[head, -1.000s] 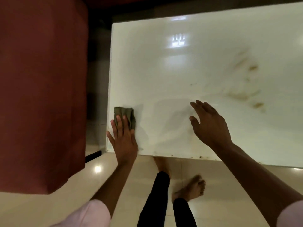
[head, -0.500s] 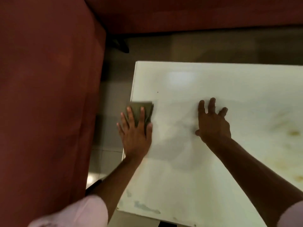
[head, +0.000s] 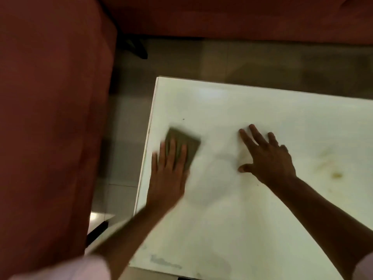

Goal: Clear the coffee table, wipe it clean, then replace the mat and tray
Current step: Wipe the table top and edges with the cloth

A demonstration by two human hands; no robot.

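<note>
There was one coffee table (head: 262,122) and one green cloth (head: 187,142). Two hands showed: left hand (head: 167,178), right hand (head: 266,160). Plus two red sofas (head: 50,118).

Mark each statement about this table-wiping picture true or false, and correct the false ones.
1. The left hand presses a green cloth flat on the white table. True.
2. The right hand grips a spray bottle. False: it holds nothing and rests on the table with fingers spread.
3. Brownish stains show on the table right of the right hand. True.
4. The cloth lies at the table's right edge. False: it is near the left edge.
5. A tray stands on the table. False: none is in view.
</note>
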